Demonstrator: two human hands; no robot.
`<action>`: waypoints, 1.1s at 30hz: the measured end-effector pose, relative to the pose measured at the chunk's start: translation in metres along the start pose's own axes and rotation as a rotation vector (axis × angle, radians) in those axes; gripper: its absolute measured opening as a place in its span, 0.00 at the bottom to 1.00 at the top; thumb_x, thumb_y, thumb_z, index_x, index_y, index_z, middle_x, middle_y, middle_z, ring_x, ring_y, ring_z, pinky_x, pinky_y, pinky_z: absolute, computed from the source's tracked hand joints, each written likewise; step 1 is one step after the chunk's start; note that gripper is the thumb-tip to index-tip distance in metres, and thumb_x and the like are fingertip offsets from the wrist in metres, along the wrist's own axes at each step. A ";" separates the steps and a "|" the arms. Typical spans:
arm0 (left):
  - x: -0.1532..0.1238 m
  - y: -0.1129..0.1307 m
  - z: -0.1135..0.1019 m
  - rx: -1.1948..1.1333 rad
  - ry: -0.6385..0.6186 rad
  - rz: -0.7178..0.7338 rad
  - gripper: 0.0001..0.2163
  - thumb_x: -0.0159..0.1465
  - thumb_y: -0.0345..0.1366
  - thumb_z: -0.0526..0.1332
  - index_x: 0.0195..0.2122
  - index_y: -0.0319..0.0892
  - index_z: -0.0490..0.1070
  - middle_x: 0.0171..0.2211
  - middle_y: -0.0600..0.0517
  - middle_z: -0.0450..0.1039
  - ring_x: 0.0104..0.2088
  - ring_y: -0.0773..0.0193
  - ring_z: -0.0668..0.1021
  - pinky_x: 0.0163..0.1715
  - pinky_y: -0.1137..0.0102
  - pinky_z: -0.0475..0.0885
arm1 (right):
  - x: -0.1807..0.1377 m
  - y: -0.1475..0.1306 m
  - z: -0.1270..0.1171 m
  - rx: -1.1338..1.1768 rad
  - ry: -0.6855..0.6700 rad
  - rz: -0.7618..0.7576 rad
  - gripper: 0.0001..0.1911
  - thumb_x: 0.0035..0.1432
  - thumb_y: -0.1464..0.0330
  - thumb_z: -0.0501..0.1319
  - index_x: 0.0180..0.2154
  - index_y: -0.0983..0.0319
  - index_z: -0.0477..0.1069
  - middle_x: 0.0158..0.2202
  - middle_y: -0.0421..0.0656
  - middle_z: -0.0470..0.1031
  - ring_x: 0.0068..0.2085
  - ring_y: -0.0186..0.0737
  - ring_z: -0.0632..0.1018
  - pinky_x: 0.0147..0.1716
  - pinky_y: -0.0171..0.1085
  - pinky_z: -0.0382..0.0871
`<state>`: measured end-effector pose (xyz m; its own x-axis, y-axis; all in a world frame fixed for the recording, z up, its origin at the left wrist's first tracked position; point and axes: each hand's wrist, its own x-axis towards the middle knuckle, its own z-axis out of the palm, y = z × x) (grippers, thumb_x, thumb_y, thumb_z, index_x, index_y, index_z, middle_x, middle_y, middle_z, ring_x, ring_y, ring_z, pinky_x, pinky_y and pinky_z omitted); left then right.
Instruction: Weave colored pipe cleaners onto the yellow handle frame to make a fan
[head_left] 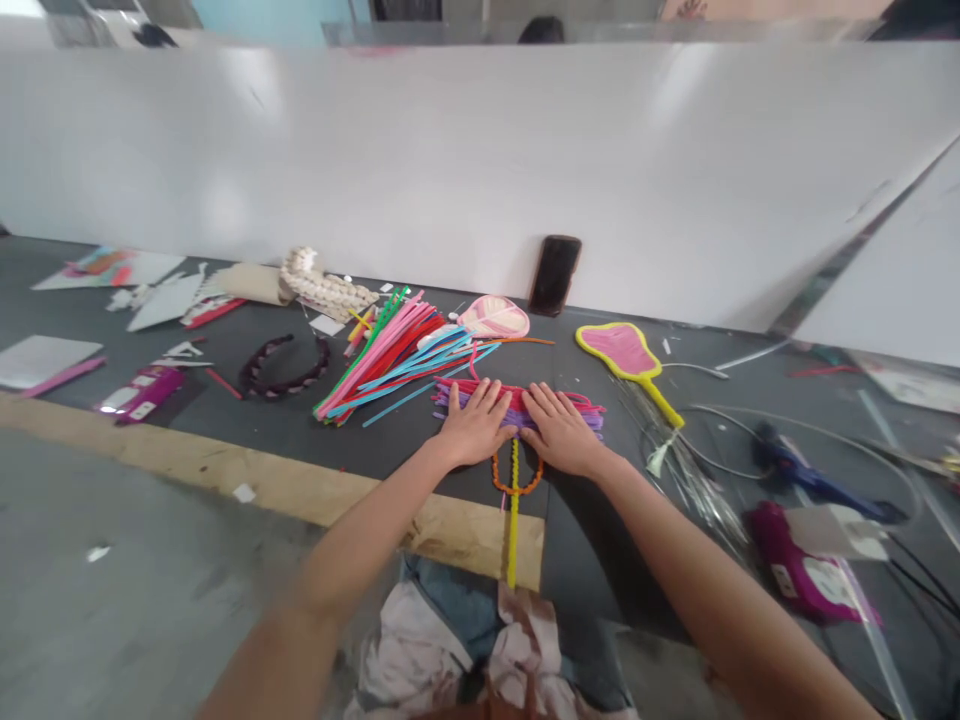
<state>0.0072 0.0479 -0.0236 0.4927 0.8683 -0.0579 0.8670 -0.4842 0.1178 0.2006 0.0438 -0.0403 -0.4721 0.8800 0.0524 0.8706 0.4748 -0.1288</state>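
My left hand (472, 425) and my right hand (561, 428) lie flat side by side, fingers stretched out, pressing on a row of red, pink and purple pipe cleaners (589, 408) on the dark mat (315, 425). Below the hands the piece ends in an orange loop (499, 482) and a long yellow stick (513, 520) that points toward me. A loose pile of coloured pipe cleaners (386, 350) lies just left of my left hand.
A pink fan with yellow rim (624, 352), a pale fan (495, 318), a phone leaning on the white wall (555, 274), a dark headband (285, 368), braided rope (322, 285), glue guns (799, 572) with cables at right, paper scraps at left.
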 end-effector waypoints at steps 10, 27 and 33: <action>-0.024 -0.083 -0.051 0.112 0.231 -0.376 0.17 0.67 0.32 0.51 0.55 0.40 0.69 0.54 0.40 0.70 0.57 0.50 0.68 0.55 0.55 0.65 | -0.036 0.006 -0.016 0.348 0.543 -0.091 0.21 0.66 0.65 0.51 0.57 0.62 0.68 0.59 0.53 0.70 0.63 0.48 0.67 0.59 0.55 0.65; -0.029 -0.139 -0.061 -0.080 0.293 -0.586 0.12 0.63 0.39 0.55 0.38 0.46 0.79 0.40 0.49 0.81 0.42 0.55 0.78 0.43 0.67 0.68 | -0.051 0.015 -0.024 0.495 0.715 0.006 0.13 0.65 0.68 0.53 0.44 0.58 0.76 0.44 0.48 0.80 0.46 0.45 0.78 0.51 0.49 0.70; -0.033 -0.152 -0.070 -0.374 0.545 -0.653 0.13 0.56 0.45 0.59 0.34 0.43 0.79 0.32 0.52 0.81 0.36 0.58 0.79 0.36 0.71 0.70 | -0.051 0.016 -0.023 0.465 0.755 -0.041 0.12 0.64 0.71 0.54 0.45 0.58 0.75 0.44 0.46 0.80 0.45 0.44 0.79 0.49 0.48 0.71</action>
<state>-0.1461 0.1002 0.0301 -0.2699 0.9333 0.2368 0.8330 0.1029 0.5437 0.2415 0.0070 -0.0226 -0.1415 0.7159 0.6837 0.6330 0.5965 -0.4936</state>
